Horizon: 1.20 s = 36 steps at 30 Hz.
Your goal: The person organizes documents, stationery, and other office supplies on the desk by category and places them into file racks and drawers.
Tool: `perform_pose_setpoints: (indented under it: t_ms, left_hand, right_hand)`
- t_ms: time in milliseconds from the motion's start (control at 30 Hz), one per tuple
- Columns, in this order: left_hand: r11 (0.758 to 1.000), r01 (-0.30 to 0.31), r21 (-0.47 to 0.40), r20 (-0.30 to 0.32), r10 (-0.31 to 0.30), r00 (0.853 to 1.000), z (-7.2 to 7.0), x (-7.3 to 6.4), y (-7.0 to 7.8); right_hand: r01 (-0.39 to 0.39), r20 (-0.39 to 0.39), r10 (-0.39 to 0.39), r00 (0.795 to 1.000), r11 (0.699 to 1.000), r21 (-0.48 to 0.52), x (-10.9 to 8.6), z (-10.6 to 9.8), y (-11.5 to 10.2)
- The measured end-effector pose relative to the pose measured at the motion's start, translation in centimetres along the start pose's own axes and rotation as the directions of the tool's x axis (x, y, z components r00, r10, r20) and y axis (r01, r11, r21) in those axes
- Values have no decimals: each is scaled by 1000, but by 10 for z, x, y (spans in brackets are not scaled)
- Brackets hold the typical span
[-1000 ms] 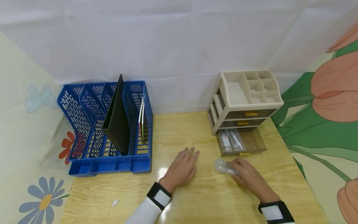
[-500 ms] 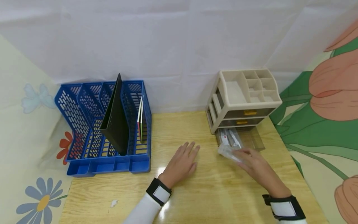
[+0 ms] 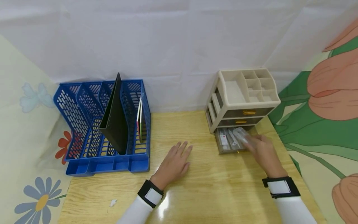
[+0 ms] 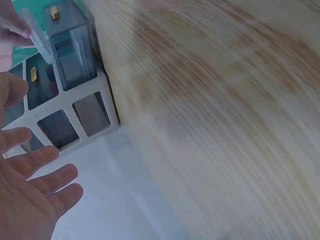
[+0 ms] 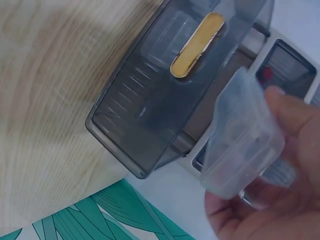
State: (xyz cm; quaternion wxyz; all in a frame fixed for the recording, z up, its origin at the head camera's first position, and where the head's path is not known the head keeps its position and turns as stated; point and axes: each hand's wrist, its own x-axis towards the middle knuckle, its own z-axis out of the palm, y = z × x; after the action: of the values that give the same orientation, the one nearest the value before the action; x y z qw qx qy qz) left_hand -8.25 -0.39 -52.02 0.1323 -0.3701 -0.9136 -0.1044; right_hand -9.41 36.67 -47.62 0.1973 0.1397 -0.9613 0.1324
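My right hand (image 3: 264,153) pinches a small clear plastic case (image 5: 240,140) between thumb and fingers. The case is tilted above the right part of a pulled-out smoky drawer (image 5: 140,125), the lowest one of a cream desktop organizer (image 3: 251,106). Flat clear packets (image 3: 224,140), one with a white label, lie in the drawer's left part. What is inside the case is too blurred to tell. My left hand (image 3: 172,162) rests palm down on the wooden table, its fingers spread, left of the drawer and holding nothing.
A blue file rack (image 3: 106,160) stands at the left, with a black folder (image 3: 116,127) and thin booklets (image 3: 139,124) upright in it. A white scrap (image 3: 113,203) lies near the front left. White sheeting (image 3: 179,62) hangs behind the table.
My right hand has lifted the plastic case off the table and carried it forward and right, over the open drawer. The left hand has shifted slightly left in the view.
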Motion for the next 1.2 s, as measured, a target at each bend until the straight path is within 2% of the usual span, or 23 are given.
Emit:
perform_pose_setpoints:
  t_ms: [67,267,367,600,733,800,933,1067,1133,1200]
  left_hand:
    - [1000,3,0,6,-3,1000,0,-3,-2]
    - [1000,10,-10,28,-10,1000,0,-15,-6]
    - [1000,15,-20,33,-14,999,3,-22,-10]
    - [999,27,-32,37,-26,999,5,-36,-17]
    - [999,37,-35,40,-36,999,3,-41,-20]
    - [998,47,-41,40,-45,998,2,-43,-22]
    - [997,65,-53,53,-62,997,1,-48,-24]
    - [995,76,-69,51,-72,996,3,-51,-26]
    - [994,77,-77,41,-74,996,5,-53,-26]
    - [994,74,-78,28,-72,997,8,-54,-27]
  right_hand:
    - [-18,-12,18,1000,1000,-17,4,4,3]
    - [3,-102,-12,995,996,-90,12,20,14]
    - [-24,-142,5,990,992,-127,15,30,18]
    - [-131,-147,107,983,978,-163,22,44,16]
    - [-247,-67,239,969,955,-162,23,48,13]
    - [-325,11,331,943,931,-164,23,50,12]
    - [-437,167,463,871,883,-169,25,52,13]
    - [-491,275,520,809,854,-171,28,53,13]
    - [-505,312,531,788,847,-167,29,52,13]
    - [-512,335,535,775,843,-164,30,52,13]
